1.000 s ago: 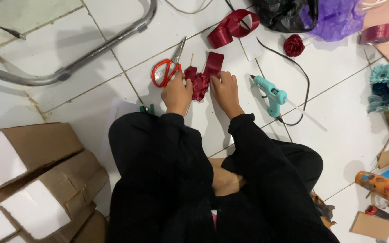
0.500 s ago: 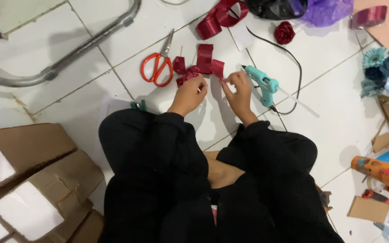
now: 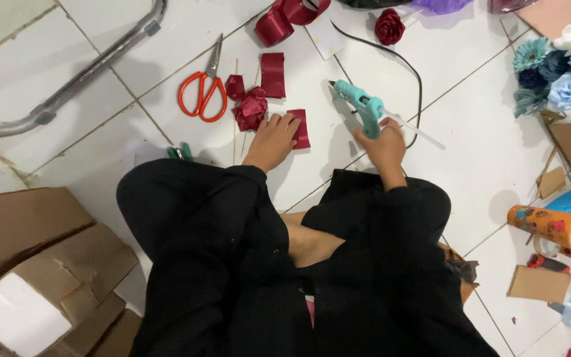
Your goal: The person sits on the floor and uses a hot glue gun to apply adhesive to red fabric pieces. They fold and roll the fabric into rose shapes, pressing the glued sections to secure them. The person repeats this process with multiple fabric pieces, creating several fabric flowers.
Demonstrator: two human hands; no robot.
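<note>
Fingers of your left hand (image 3: 273,137) lie flat and spread on a dark red ribbon piece (image 3: 301,128) on the tiled floor (image 3: 484,152). At three o'clock from it, your right hand (image 3: 383,140) has its grip clamped on the teal glue gun (image 3: 358,104). Orange scissors (image 3: 203,92) lie at ten o'clock.

The glue gun (image 3: 358,106) was teal; left of it lay dark red ribbon pieces (image 3: 273,74) and orange-handled scissors (image 3: 203,89) (steel blades), all on white floor tiles (image 3: 484,145).
</note>
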